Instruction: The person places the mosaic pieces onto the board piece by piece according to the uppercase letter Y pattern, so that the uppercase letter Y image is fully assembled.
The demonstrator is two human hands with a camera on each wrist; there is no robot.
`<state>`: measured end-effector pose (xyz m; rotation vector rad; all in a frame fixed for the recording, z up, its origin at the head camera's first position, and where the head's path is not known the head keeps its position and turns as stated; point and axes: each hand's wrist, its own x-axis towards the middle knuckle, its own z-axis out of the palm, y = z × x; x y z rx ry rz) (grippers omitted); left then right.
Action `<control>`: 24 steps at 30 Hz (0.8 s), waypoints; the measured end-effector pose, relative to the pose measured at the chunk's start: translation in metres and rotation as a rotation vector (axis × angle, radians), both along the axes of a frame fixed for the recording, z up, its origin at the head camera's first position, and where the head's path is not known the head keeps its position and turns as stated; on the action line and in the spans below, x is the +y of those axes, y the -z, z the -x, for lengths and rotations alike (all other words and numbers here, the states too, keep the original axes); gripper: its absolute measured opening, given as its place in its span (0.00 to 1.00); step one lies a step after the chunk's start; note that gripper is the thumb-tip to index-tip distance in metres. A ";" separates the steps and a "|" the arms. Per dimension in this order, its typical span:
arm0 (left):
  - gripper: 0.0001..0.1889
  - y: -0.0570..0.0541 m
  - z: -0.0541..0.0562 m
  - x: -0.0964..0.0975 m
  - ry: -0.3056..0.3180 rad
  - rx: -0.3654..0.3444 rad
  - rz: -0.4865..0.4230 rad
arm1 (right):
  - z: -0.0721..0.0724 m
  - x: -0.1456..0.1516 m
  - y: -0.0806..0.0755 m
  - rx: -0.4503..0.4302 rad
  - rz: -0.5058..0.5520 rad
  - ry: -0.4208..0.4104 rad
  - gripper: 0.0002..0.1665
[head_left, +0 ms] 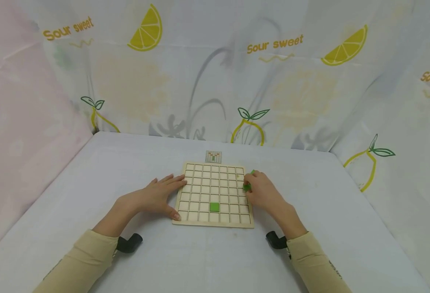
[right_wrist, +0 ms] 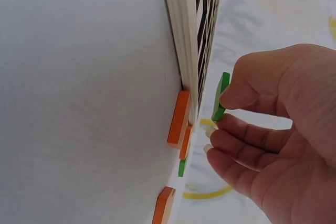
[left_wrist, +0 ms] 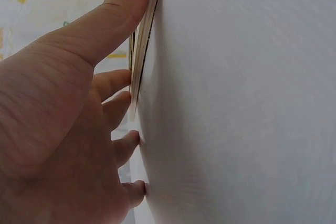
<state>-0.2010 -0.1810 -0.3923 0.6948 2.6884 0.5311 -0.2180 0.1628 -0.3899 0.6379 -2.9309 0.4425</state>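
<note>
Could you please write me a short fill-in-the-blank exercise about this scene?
The pinched tile in the right hand is ____.
The left hand touches the grid board along its ____ edge, from the person's view.
Beside the board, the right wrist view shows one green tile and three ____ tiles.
Missing words: green; left; orange.

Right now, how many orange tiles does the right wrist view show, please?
3: an orange tile by the board, a second behind that, a third at the bottom; more may be hidden.
</note>
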 end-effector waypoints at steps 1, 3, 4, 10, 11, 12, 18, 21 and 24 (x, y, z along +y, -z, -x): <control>0.60 0.000 0.000 0.000 0.001 0.000 -0.001 | 0.000 -0.001 0.000 0.005 0.003 -0.006 0.09; 0.60 0.000 0.000 0.000 0.002 0.003 -0.003 | -0.001 -0.002 -0.001 0.020 0.003 -0.022 0.09; 0.60 0.000 0.000 -0.001 0.003 0.003 -0.004 | -0.002 -0.002 -0.001 0.029 0.004 -0.030 0.09; 0.60 0.001 0.001 -0.001 0.006 0.005 -0.006 | -0.006 -0.006 -0.005 0.068 0.009 -0.064 0.09; 0.60 0.002 0.001 -0.001 0.006 0.005 -0.004 | -0.007 -0.007 -0.005 0.071 0.014 -0.071 0.09; 0.59 0.002 0.001 -0.001 0.006 0.004 -0.002 | -0.007 -0.008 -0.006 0.076 0.019 -0.079 0.09; 0.60 0.002 0.001 -0.002 0.007 -0.004 -0.009 | -0.010 -0.011 -0.007 0.061 0.063 -0.127 0.11; 0.60 0.002 0.002 -0.002 0.007 -0.002 -0.013 | -0.012 -0.012 -0.007 0.058 0.076 -0.143 0.12; 0.60 0.003 0.002 -0.002 0.006 0.000 -0.012 | -0.012 -0.015 -0.007 0.045 0.062 -0.141 0.12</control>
